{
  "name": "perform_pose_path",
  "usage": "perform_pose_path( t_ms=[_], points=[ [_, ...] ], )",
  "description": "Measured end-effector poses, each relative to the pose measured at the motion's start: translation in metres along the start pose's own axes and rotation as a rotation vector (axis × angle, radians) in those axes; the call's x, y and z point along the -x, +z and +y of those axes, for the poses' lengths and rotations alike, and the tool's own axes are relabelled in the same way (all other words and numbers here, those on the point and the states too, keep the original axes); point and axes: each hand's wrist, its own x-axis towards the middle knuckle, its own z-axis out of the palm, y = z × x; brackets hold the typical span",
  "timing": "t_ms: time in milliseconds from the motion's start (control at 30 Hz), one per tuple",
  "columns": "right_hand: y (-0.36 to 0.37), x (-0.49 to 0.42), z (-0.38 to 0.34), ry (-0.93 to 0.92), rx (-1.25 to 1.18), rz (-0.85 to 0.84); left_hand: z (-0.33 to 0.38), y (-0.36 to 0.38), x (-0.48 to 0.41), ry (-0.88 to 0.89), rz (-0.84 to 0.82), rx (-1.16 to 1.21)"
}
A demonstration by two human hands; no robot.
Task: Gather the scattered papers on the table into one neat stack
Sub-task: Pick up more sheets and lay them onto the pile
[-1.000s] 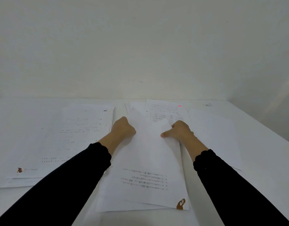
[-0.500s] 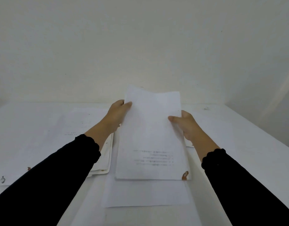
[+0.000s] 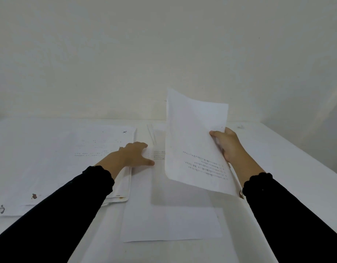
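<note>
Gathering step. Right hand (image 3: pixel 228 147) pinches sheets (image 3: pixel 194 147) by their right edge, clear of the tabletop (image 3: pixel 289 149). Left hand (image 3: pixel 134 155), fingers spread, lies flat on the pile (image 3: pixel 68 158) beneath it. Next, likely: lay sheets onto pile, square edges.

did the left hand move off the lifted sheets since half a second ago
Yes. The left hand has let go of the held sheets and dropped left onto the papers lying on the table.

Office-like: white table (image 3: pixel 277 149), printed papers (image 3: pixel 99 149)
</note>
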Motion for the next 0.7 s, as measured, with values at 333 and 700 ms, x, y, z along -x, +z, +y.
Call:
perform_pose_path(
  t_ms=[333,700],
  points=[
    [0.006,-0.013,0.016,0.037,0.056,-0.061,0.004,0.002,-0.01,-0.011,0.086,-0.273],
    [0.013,-0.01,0.023,0.038,0.101,-0.109,0.028,-0.011,-0.003,0.048,0.225,1.031]
  ],
)
